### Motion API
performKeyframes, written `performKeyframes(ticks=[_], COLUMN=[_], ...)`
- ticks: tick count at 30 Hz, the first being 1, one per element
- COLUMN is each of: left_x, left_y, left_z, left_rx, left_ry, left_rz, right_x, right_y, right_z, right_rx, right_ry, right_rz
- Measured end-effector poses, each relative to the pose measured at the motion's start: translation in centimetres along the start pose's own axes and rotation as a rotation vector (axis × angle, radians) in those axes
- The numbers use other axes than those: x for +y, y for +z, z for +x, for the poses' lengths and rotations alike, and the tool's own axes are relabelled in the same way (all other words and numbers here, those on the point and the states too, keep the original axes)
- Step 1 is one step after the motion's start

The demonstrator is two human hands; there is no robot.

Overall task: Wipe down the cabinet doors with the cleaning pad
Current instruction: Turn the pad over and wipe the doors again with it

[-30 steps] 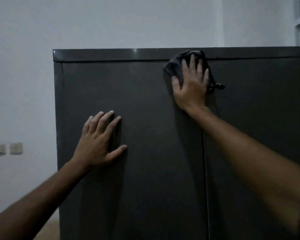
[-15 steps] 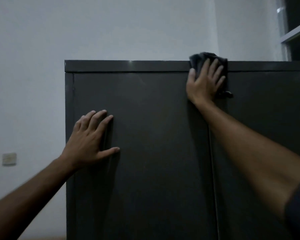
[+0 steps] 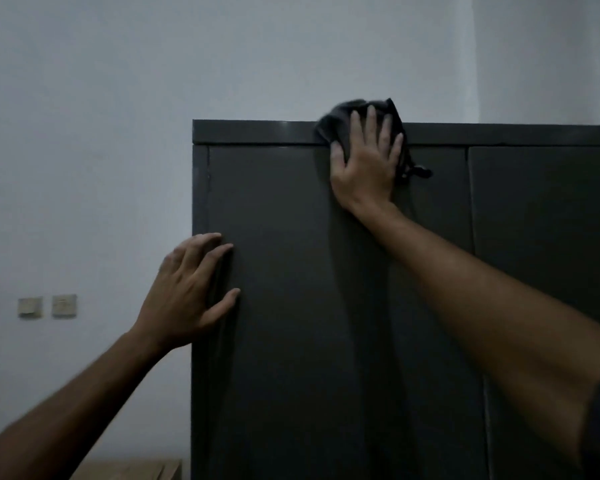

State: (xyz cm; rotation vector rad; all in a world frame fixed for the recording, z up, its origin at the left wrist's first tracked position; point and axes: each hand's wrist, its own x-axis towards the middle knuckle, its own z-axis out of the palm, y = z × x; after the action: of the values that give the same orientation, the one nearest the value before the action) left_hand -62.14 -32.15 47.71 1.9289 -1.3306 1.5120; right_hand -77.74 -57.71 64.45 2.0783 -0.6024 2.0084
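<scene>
Cleaning pad (image 3: 340, 121): dark, bunched, high at 12 o'clock in the head view, lapping over the cabinet's top rail (image 3: 257, 132) and the upper edge of the left door (image 3: 291, 306). Right hand (image 3: 366, 164) flat on it, fingers straight and spread, pressing, not clutching. A small dark tab or cord hangs out at the hand's 3 o'clock side (nature unclear).

Left hand (image 3: 187, 292) at 8 o'clock, fingers extended against the door's left edge, holding nothing, apparently bracing.

Right door (image 3: 548, 271) at 3 o'clock, past the seam. Wall switches (image 3: 47, 306) at 9 o'clock.

Risk, as judged: with only palm pressure, the pad could slip off over the rail; dim light may hide missed patches.
</scene>
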Motion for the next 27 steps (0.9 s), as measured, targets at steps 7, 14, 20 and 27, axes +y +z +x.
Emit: performKeyframes(ticks=[7, 14, 20, 27], left_x=[0.3, -1.0, -1.7, -1.5], left_y=[0.4, -0.9, -0.7, -0.6], left_z=[-2.2, -2.7, -3.4, -3.2], left_rx=[0.328, 0.299, 0.332, 0.122], left_ry=[-0.084, -0.074, -0.196, -0.066], left_rz=[-0.269, -0.242, -0.341, -0.387], right_x=[-12.3, -9.8, -11.3, -5.1], right_y=[4.2, 3.6, 5.1, 3.8], right_z=[-8.6, -3.3, -13.4, -15.4], right_rx=[-0.096, -0.13, -0.133, -0.238], right_ry=[-0.739, -0.858, -0.83, -1.205], right_rz=[0.114, -0.018, 0.12, -0.054])
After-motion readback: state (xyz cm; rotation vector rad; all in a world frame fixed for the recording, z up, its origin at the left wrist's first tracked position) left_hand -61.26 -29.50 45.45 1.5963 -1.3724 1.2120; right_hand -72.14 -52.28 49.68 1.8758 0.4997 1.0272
